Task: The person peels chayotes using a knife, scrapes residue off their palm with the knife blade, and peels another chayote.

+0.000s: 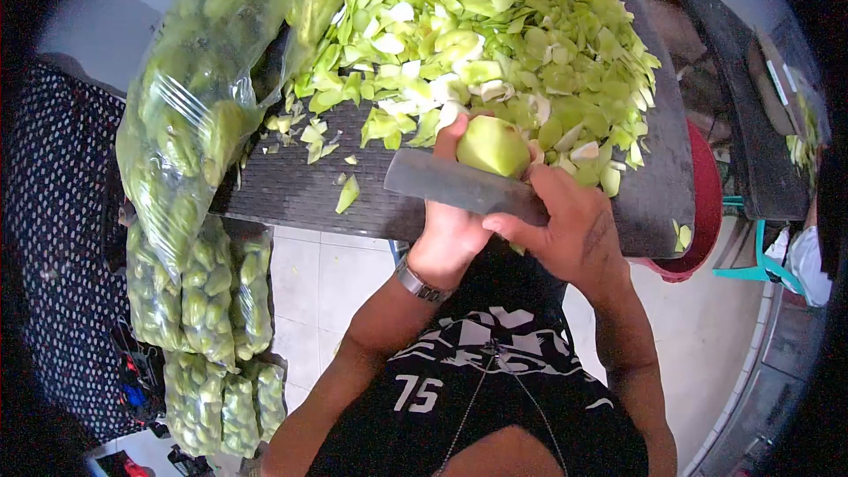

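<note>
My left hand (452, 234), with a metal watch on the wrist, is wrapped round a round, pale green fruit (493, 147) from below. It looks peeled; its exact kind I cannot tell. A wide-bladed knife (459, 185) is in my right hand (574, 225), the blade pointing left across the near side of the fruit. The knife's handle is hidden by my fingers. Just beyond both hands, a large heap of thin green and whitish slices (512, 35) covers much of the dark tabletop (309, 185).
A clear bag of green fruits (177, 124) hangs over the table's left edge. Several more filled bags (208, 300) stand below it on the tiled floor (296, 291). At right are a red tub (702, 203), a dark board (724, 88) and a turquoise stand (755, 256).
</note>
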The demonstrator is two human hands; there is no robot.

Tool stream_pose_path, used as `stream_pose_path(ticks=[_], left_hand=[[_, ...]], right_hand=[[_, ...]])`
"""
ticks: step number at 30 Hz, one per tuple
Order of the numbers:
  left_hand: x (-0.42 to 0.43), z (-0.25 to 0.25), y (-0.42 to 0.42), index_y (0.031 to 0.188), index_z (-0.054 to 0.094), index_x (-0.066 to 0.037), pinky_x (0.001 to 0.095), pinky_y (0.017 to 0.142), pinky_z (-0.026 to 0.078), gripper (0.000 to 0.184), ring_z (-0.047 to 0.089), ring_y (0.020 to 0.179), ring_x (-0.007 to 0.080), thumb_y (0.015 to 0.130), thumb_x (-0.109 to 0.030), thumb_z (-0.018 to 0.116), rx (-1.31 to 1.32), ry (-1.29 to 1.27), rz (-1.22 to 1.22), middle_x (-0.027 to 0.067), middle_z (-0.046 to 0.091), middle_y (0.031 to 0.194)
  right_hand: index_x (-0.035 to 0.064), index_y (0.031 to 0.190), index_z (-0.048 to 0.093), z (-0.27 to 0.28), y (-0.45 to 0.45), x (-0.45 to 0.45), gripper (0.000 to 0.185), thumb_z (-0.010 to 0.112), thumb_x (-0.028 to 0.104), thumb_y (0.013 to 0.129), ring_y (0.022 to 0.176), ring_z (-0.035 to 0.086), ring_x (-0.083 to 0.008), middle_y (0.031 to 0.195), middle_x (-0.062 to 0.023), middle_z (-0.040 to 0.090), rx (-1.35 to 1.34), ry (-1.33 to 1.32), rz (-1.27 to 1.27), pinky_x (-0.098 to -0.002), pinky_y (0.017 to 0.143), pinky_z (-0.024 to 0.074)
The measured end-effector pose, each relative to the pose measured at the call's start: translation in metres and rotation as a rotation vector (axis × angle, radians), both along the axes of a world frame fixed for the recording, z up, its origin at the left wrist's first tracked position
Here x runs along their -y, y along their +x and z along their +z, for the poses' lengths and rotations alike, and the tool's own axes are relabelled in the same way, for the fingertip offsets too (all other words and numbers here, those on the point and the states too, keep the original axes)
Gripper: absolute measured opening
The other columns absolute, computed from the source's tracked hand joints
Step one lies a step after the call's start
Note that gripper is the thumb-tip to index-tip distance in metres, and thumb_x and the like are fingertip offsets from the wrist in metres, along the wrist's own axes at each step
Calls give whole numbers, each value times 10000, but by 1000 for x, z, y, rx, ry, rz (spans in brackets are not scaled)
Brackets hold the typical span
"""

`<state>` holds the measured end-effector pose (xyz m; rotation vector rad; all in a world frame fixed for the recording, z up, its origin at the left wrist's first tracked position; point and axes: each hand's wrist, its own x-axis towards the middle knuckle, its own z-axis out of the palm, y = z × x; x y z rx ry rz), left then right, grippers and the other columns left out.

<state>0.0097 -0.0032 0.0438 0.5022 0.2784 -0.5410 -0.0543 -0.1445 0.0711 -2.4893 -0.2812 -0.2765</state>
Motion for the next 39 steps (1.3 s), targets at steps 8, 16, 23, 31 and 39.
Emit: stream_pose_path(ticks=[8,16,23,31,39], left_hand=[[9,-26,-18,1270,559,-142,436,909,553,427,676,1032,259,974,-447,599,678,401,298,123,667,1117],[-11,-9,8,1243,593,-74,493,752,585,443,700,946,301,971,-422,579,221,163,61,158,698,1095],[-15,7,8,1190,602,-83,466,747,584,396,699,929,260,988,-421,566,140,119,27,97,696,1053],[-2,-6,4,1232,595,-71,482,977,519,477,667,1052,279,977,-475,582,88,69,48,104,686,1127],[-14,-6,0,1161,583,-67,421,785,580,336,697,897,239,970,-344,593,235,76,30,96,686,1018]], right_hand=[[36,1044,601,2,1,4,659,711,645,817,788,702,-392,899,-175,673,-101,-84,47,-501,680,553],[-8,925,613,1,18,38,565,728,543,874,696,626,-398,770,-229,609,-265,80,-148,-448,626,488],[-6,926,636,9,19,66,510,688,501,926,718,620,-430,778,-252,623,-344,115,-229,-465,651,490],[-31,979,599,17,9,9,625,690,580,884,780,658,-445,816,-239,651,-87,3,49,-496,691,521],[12,957,635,22,15,24,540,678,549,912,812,669,-439,857,-242,670,-186,-26,-48,-487,704,520]])
